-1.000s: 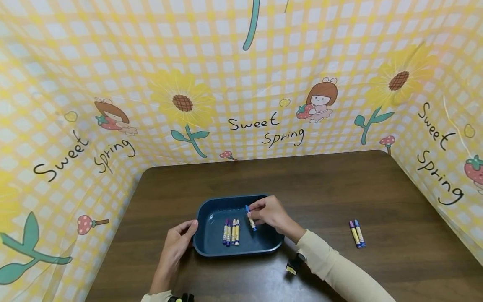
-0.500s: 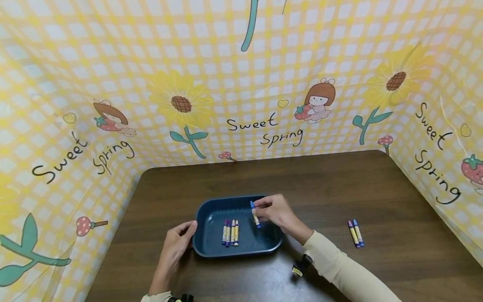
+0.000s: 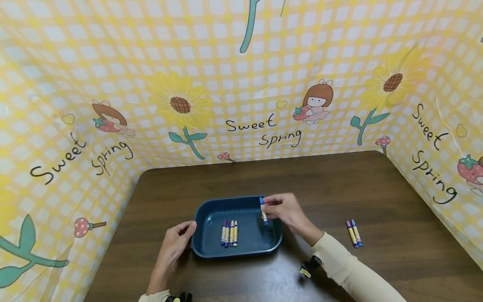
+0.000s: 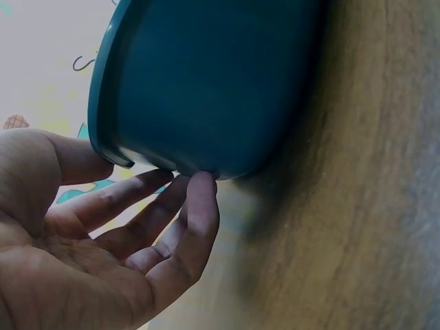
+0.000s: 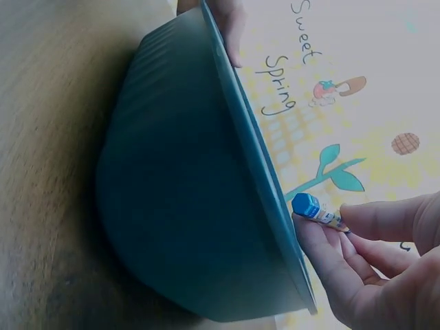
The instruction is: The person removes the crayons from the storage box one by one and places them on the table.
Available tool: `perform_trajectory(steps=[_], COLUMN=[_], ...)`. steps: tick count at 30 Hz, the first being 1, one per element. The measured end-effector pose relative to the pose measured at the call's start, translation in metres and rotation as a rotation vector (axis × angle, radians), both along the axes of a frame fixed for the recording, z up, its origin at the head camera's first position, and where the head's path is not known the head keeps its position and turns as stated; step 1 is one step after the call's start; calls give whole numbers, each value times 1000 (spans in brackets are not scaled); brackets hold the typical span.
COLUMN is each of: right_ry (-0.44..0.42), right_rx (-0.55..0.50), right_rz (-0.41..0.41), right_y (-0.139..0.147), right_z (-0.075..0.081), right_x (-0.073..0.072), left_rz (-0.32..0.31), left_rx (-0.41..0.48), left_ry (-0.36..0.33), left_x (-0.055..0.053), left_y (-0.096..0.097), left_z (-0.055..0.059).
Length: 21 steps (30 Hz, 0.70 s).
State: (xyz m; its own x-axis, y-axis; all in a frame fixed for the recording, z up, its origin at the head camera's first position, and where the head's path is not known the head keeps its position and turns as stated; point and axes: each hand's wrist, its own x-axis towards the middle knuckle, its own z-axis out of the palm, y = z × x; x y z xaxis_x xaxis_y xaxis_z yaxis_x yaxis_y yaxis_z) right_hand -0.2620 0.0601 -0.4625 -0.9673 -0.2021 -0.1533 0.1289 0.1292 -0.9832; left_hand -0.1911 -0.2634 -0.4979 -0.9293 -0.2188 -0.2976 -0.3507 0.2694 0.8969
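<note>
A dark teal tray stands near the front of the table. My left hand grips its left end, thumb at the rim and fingertips against the outer wall. Between the thumb and fingers of my right hand is a blue crayon, tilted, over the tray's right end near the rim. In the right wrist view the blue crayon's end points past the tray edge. Several crayons, purple and pale ones, lie side by side on the tray floor.
Two more crayons, one purple and one blue, lie together on the brown table to the right, beyond the right forearm. A yellow checked cloth with printed flowers hangs around the back and sides.
My right hand has moved right and slightly away with the blue crayon, from nearer the tray's middle to its right end. The left hand stays at the rim; the view shifts slightly.
</note>
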Motion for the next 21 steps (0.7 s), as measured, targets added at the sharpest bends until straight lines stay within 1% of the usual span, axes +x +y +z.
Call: perform_trajectory(steps=[8,14,18,21], right_ry=[-23,-17,-17,-19], right_rx=[-63,-58,-85,-88], right_rz=[-21,-47,-71,-74], right_y=[14,26,33,39], right_z=[0,4,4,3], right_x=[-1,-2,-2,-2], left_rz=[-22,-46,-41,-36], left_rx=[-4,-3,12,14], left_ry=[-11,6,15,16], left_x=[1,2,1,1], left_y=[-1,-1,-1,-2], left_z=[1,3,3,2])
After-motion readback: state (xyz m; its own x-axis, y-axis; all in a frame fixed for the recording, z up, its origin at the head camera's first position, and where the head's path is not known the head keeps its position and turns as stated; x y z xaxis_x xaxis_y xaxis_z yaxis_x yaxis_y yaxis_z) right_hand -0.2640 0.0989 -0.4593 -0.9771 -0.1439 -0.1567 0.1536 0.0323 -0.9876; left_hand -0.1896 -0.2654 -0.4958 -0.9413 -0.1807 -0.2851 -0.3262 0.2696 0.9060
